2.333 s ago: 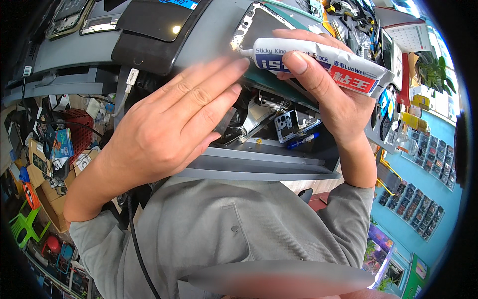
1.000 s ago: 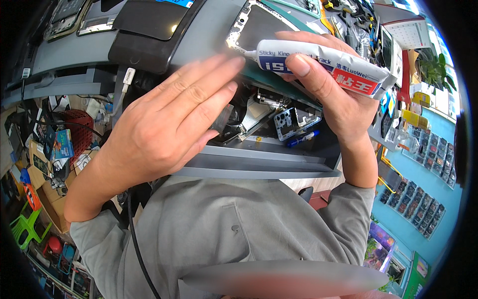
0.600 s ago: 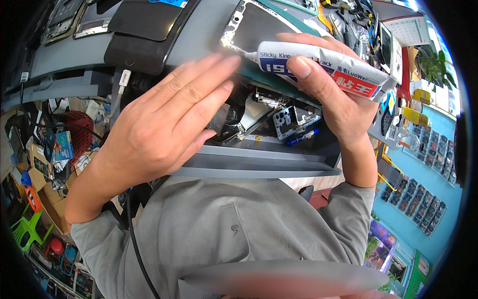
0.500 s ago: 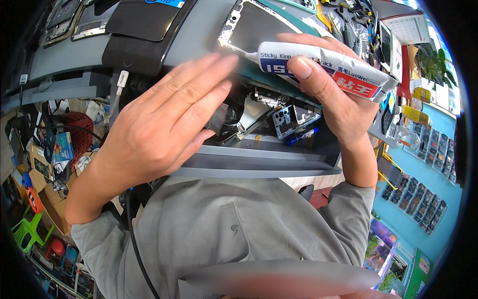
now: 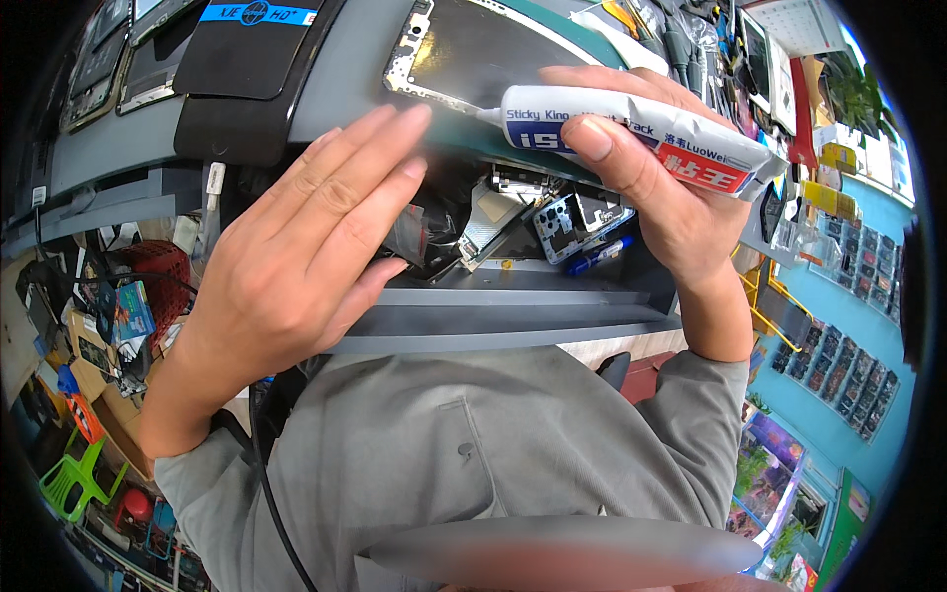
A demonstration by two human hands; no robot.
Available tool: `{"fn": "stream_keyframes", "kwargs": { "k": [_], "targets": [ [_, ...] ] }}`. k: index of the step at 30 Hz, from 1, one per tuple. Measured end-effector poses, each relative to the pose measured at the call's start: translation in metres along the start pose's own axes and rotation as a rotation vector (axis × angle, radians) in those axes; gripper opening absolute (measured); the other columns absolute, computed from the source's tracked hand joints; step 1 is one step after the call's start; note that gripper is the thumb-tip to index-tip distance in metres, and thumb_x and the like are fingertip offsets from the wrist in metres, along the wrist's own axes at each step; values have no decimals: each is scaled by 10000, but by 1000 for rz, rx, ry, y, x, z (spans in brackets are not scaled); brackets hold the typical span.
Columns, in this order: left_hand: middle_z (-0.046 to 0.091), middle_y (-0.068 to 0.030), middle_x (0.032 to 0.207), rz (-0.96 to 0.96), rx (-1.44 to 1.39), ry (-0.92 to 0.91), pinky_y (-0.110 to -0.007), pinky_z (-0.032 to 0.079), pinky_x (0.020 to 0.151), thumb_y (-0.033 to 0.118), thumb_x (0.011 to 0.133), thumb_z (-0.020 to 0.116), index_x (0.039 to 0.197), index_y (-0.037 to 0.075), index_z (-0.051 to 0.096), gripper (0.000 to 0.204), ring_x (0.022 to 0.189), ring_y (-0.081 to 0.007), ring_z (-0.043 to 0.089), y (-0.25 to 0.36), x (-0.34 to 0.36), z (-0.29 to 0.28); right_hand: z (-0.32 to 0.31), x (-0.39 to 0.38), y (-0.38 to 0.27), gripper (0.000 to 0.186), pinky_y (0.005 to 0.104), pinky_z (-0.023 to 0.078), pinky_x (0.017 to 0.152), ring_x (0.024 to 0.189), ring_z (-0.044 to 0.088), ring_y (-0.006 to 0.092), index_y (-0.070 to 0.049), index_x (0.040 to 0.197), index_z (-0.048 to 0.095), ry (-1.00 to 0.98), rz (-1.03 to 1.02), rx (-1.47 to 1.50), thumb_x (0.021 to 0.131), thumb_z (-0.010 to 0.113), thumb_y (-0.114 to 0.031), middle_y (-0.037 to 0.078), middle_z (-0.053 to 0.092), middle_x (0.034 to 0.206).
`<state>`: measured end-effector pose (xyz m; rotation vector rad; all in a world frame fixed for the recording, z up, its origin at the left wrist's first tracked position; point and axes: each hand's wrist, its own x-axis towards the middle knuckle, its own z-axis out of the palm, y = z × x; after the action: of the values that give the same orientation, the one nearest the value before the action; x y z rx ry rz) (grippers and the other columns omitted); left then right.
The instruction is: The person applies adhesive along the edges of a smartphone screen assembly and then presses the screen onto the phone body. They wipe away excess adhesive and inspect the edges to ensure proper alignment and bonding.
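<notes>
A white glue tube (image 5: 641,103) with blue and red print lies sideways in my right hand (image 5: 681,212), thumb on top and fingers behind. Its thin nozzle points left, at the near edge of a phone frame (image 5: 473,57) with a dark panel and a bright metal border. Whether the nozzle touches the border I cannot tell. My left hand (image 5: 291,247) holds nothing; its fingers are stretched out toward the frame's near left corner, slightly blurred at the tips. The frame lies on a green mat (image 5: 577,39).
Below my hands a grey drawer (image 5: 493,321) stands pulled out, holding phone parts (image 5: 572,227) and a blue marker (image 5: 600,257). Dark phone covers (image 5: 242,59) lie at the far left beside a white cable plug (image 5: 215,180). Hand tools (image 5: 681,44) lie at the far right.
The phone frame, covers and drawer contents appear shifted left in the picture. My left hand sits a little further left, while the tube stays nearly in place in my right hand.
</notes>
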<state>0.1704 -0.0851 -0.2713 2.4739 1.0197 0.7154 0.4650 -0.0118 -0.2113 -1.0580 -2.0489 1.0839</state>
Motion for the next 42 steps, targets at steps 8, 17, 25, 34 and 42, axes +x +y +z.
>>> {"fn": "stream_keyframes", "kwargs": {
  "k": [8,17,25,34,42],
  "targets": [
    [556,-309,1617,-4,-3,-11,-558,500,1215,33,757,900,1482,-82,600,793,1471,-505,575,0,0,1,-8,-8,2,317,296,587,869,959,756,178,72,1259,801,-7,-8,-68,1006,819,-118,151,819,1130],
    [565,-309,1612,-8,31,-32,-550,493,1222,39,793,888,1486,-86,606,759,1471,-500,578,1,2,1,-14,-17,8,312,304,587,865,951,758,187,65,1248,809,14,-38,-80,993,829,-113,167,824,1151],
    [555,-313,1624,-13,43,-36,-545,485,1225,67,832,881,1480,-95,616,719,1483,-500,570,1,3,1,-17,-24,8,314,311,585,876,965,760,198,68,1254,808,28,-7,-59,997,823,-111,177,822,1153],
    [565,-316,1615,-17,54,-34,-552,478,1233,84,843,878,1473,-96,620,704,1486,-498,569,2,3,2,-23,-33,10,353,300,566,863,938,739,191,66,1278,802,43,12,-62,984,834,-126,167,811,1109],
    [564,-331,1609,-12,58,-22,-556,479,1230,100,860,873,1487,-82,615,703,1477,-500,578,1,3,4,-28,-41,12,367,296,562,862,962,733,186,57,1283,804,62,49,-60,981,837,-148,159,806,1132]
  ]
}}
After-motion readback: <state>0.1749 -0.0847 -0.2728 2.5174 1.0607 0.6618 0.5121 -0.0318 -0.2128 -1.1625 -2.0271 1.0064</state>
